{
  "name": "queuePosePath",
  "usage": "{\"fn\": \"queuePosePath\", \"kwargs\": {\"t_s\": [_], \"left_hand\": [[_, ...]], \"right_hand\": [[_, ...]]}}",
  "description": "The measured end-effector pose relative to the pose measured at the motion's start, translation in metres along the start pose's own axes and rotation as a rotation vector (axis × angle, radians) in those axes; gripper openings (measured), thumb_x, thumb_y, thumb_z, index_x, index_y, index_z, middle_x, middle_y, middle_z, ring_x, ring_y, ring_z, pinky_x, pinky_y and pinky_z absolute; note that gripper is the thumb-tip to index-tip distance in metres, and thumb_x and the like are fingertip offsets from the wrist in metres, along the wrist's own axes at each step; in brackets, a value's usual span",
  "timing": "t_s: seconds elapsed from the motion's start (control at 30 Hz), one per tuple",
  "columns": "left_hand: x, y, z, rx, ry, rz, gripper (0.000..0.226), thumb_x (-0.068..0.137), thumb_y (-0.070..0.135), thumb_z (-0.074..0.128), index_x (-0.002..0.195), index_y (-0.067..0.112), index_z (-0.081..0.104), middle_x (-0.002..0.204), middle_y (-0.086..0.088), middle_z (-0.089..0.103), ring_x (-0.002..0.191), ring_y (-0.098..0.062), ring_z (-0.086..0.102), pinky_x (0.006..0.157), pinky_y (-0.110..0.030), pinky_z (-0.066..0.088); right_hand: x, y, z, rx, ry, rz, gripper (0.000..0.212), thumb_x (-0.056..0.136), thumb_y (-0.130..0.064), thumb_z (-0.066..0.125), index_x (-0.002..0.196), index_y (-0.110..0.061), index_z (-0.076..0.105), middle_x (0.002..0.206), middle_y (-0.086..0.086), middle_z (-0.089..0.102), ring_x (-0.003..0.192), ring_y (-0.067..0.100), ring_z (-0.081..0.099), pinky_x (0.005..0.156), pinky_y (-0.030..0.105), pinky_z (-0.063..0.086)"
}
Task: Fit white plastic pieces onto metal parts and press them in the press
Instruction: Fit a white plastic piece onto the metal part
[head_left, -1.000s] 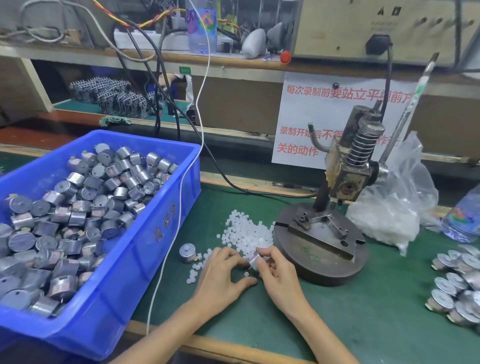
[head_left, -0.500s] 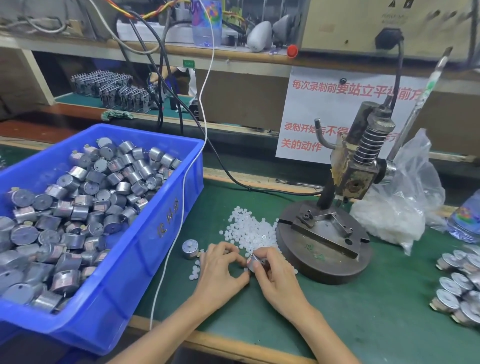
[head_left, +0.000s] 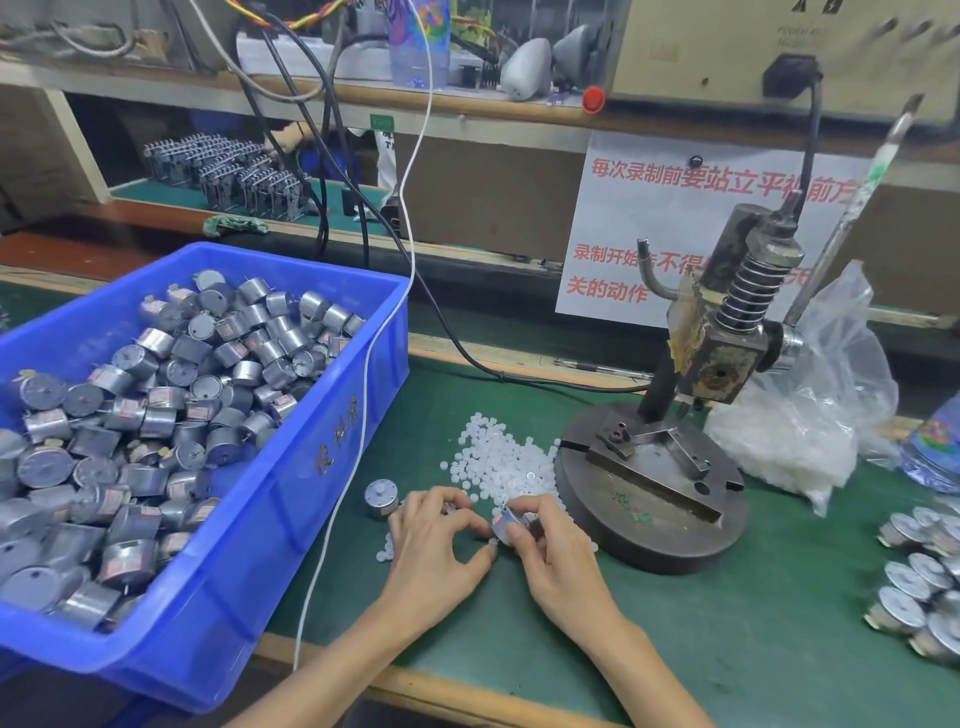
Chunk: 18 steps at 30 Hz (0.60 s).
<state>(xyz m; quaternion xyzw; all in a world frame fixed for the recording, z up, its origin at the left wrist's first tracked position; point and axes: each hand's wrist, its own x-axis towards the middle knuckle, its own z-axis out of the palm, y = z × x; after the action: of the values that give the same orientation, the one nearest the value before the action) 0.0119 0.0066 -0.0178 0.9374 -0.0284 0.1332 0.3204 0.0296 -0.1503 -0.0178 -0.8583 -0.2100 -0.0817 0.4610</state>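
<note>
The blue bin (head_left: 291, 467) of metal parts sits to my left and the press (head_left: 717, 338) to my right, its fixture bare. The pile of white plastic pieces (head_left: 498, 457) lies just beyond my fingers. My right hand (head_left: 556, 556) pinches one metal part (head_left: 505, 525), which is tilted with its end facing my left hand (head_left: 436, 545). That hand's fingers curl close against it, but I cannot tell whether they hold a white piece. The right hand is nearer the press. Since a second ago both hands have stayed here, and the part shows more of its side.
</note>
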Motion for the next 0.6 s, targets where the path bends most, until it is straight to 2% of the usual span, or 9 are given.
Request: {"fn": "queuePosePath", "kwargs": {"t_s": [0.07,0.17,0.23,0.37,0.5,0.6], "left_hand": [[0.0,-0.0002,0.0001,-0.009,0.001,-0.003,0.005,0.077,0.041,0.069,0.079,0.037,0.066,0.105,0.019,0.045,0.105,-0.002,0.033,0.084,-0.022,0.016],[0.0004,0.0002,0.0001,-0.016,0.0,-0.009,0.005,0.077,0.041,0.069,0.078,0.036,0.067,0.104,0.02,0.045,0.105,-0.002,0.034,0.085,-0.022,0.015],[0.0005,0.0004,0.0001,-0.019,0.002,-0.015,0.004,0.077,0.04,0.07,0.078,0.036,0.068,0.104,0.02,0.045,0.105,-0.002,0.034,0.085,-0.021,0.015],[0.0002,0.0005,-0.0007,-0.034,0.004,-0.028,0.005,0.077,0.039,0.071,0.078,0.035,0.069,0.104,0.02,0.047,0.105,-0.002,0.035,0.085,-0.021,0.014],[0.0005,0.0009,-0.0012,-0.043,0.012,-0.05,0.009,0.075,0.04,0.072,0.077,0.031,0.07,0.105,0.02,0.048,0.105,-0.003,0.037,0.085,-0.021,0.015],[0.0002,0.0006,-0.0016,-0.048,0.018,-0.057,0.01,0.075,0.039,0.074,0.077,0.03,0.071,0.105,0.019,0.05,0.104,-0.004,0.038,0.086,-0.021,0.017]], "right_hand": [[0.0001,-0.0004,0.0006,-0.014,-0.017,-0.02,0.011,0.094,-0.013,0.054,0.099,-0.022,0.051,0.084,-0.037,0.056,0.07,-0.009,0.052,0.064,0.003,0.032],[0.0009,0.0001,0.0012,-0.025,-0.02,-0.031,0.011,0.094,-0.012,0.055,0.097,-0.022,0.052,0.085,-0.037,0.055,0.071,-0.009,0.052,0.064,0.003,0.032],[0.0013,0.0008,0.002,-0.025,-0.025,-0.029,0.009,0.094,-0.011,0.055,0.095,-0.02,0.053,0.083,-0.03,0.057,0.073,-0.007,0.053,0.066,0.005,0.033],[0.001,-0.0001,0.0043,-0.072,-0.02,-0.096,0.004,0.093,-0.015,0.051,0.091,-0.014,0.054,0.092,-0.011,0.055,0.083,-0.005,0.049,0.074,0.009,0.037],[0.0001,-0.0019,0.0053,-0.128,-0.023,-0.157,0.008,0.094,-0.017,0.049,0.095,-0.012,0.055,0.097,-0.008,0.053,0.086,0.0,0.05,0.074,0.019,0.043],[0.0004,-0.0032,0.0048,-0.117,-0.034,-0.157,0.012,0.094,-0.018,0.049,0.097,-0.009,0.056,0.099,-0.007,0.052,0.087,0.0,0.05,0.076,0.021,0.044]]}}
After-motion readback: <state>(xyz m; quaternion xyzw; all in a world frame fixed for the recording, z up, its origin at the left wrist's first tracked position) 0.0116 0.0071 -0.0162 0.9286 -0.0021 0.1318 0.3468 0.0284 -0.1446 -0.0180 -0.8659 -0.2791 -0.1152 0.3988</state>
